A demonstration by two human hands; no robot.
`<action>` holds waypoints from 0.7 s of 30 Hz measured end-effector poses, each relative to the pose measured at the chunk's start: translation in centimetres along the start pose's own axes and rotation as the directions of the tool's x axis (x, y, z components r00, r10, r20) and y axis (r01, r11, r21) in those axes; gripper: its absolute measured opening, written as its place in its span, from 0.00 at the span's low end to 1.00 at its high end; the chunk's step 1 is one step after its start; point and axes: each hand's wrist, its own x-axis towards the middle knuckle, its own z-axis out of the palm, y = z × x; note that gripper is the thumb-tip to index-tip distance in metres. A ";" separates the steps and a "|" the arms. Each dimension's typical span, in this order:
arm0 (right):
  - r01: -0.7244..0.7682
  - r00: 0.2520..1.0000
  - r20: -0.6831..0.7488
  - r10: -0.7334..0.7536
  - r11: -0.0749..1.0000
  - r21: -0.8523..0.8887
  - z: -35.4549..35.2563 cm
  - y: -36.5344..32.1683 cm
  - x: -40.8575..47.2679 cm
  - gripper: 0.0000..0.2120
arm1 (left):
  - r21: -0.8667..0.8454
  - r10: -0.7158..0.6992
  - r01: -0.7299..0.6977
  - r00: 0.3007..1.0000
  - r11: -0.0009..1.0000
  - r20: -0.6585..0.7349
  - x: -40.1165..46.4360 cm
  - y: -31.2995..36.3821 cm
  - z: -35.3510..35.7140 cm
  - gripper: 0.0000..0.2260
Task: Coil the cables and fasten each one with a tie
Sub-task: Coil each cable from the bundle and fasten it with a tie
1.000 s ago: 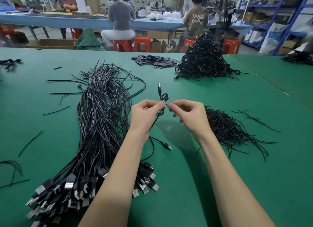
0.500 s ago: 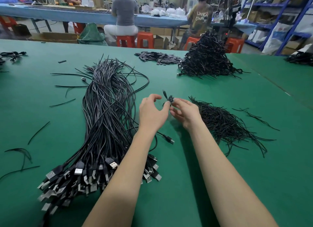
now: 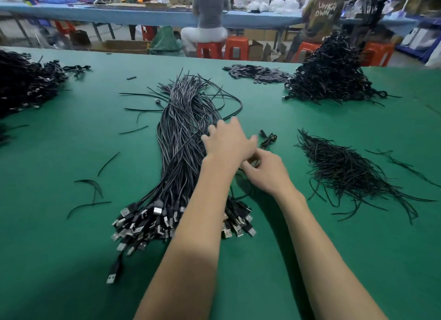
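Green felt worktop (image 3: 59, 224). Long bundle of loose black USB cables (image 3: 186, 140) lies at centre, plugs fanned toward 6 o'clock, likely for easy picking. Tall heap of finished black coiled cables (image 3: 331, 80) at 1 o'clock. Loose pile of thin black wire ties (image 3: 346, 169) at 3 o'clock, beside the working hand. Left hand (image 3: 229, 143), grip spread, reaches over the bundle; half a second ago it sat curled by the coil. Right hand (image 3: 265, 171), grip curled, seems to pinch the small black coiled cable (image 3: 268, 139), which now sticks out at 12 o'clock from it; contact is hidden.
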 end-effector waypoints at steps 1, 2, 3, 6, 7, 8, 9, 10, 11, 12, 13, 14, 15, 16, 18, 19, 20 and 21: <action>0.030 0.995 0.094 -0.025 0.998 -0.050 -0.3 -0.6 0.0 0.08 | 0.051 -0.055 0.053 0.998 0.997 0.026 0.0 -0.9 -0.9 0.31; 0.054 0.983 0.182 -0.032 0.992 -0.114 -0.6 -1.2 0.0 0.14 | 0.087 -0.120 0.115 0.991 0.990 0.053 0.0 -1.9 -1.8 0.34; 0.068 0.966 0.259 -0.018 0.981 -0.184 -0.9 -1.9 0.1 0.21 | 0.111 -0.196 0.186 0.977 0.976 0.086 0.1 -3.0 -2.7 0.37; 0.071 0.900 0.431 0.069 0.951 -0.300 -1.7 -4.6 -0.5 0.41 | 0.142 -0.397 0.374 0.893 0.916 0.210 0.4 -6.7 -4.4 0.47; 0.064 0.872 0.479 0.103 0.945 -0.321 -1.8 -5.4 -0.8 0.46 | 0.155 -0.428 0.400 0.866 0.903 0.258 0.4 -7.7 -4.4 0.49; 0.065 0.845 0.517 0.135 0.935 -0.350 -1.8 -6.2 -1.1 0.51 | 0.169 -0.443 0.410 0.845 0.896 0.299 0.4 -8.5 -4.0 0.50; 0.073 0.824 0.543 0.163 0.920 -0.386 -1.7 -6.8 -1.4 0.53 | 0.181 -0.451 0.413 0.831 0.892 0.325 0.3 -9.0 -3.2 0.50; 0.085 0.810 0.557 0.182 0.904 -0.419 -1.4 -7.1 -1.7 0.53 | 0.188 -0.455 0.414 0.827 0.890 0.330 0.2 -9.2 -2.2 0.50; 0.102 0.804 0.563 0.191 0.888 -0.448 -0.9 -7.5 -2.0 0.51 | 0.190 -0.456 0.416 0.832 0.889 0.315 0.2 -9.2 -1.1 0.49; 0.112 0.804 0.560 0.199 0.874 -0.472 -0.4 -7.7 -2.3 0.49 | 0.184 -0.457 0.420 0.841 0.889 0.290 0.3 -9.1 -0.1 0.48; 0.115 0.806 0.556 0.205 0.867 -0.486 0.2 -8.0 -2.5 0.45 | 0.168 -0.458 0.427 0.849 0.889 0.264 0.6 -8.9 0.6 0.46; 0.112 0.804 0.558 0.206 0.869 -0.482 0.8 -8.3 -2.6 0.41 | 0.149 -0.457 0.433 0.855 0.889 0.244 0.9 -8.7 1.2 0.44; 0.103 0.799 0.566 0.201 0.883 -0.459 1.4 -8.6 -2.6 0.37 | 0.131 -0.456 0.438 0.859 0.890 0.231 1.2 -8.5 1.6 0.42; 0.091 0.795 0.576 0.191 0.901 -0.424 2.0 -8.8 -2.4 0.33 | 0.117 -0.455 0.440 0.863 0.890 0.219 1.6 -8.4 2.0 0.40; 0.057 0.791 0.587 0.171 0.935 -0.350 2.9 -8.9 -1.8 0.27 | 0.097 -0.453 0.443 0.871 0.891 0.190 2.4 -8.1 2.5 0.37; 0.042 0.797 0.582 0.163 0.946 -0.322 3.1 -8.9 -1.5 0.26 | 0.084 -0.453 0.445 0.874 0.891 0.176 2.8 -8.0 2.7 0.35; 0.031 0.810 0.566 0.152 0.953 -0.301 3.3 -8.7 -1.3 0.24 | 0.069 -0.453 0.448 0.876 0.891 0.163 3.3 -7.8 2.9 0.34; 0.021 0.831 0.538 0.140 0.959 -0.282 3.4 -8.4 -1.0 0.22 | 0.057 -0.451 0.448 0.879 0.892 0.152 3.7 -7.6 3.0 0.34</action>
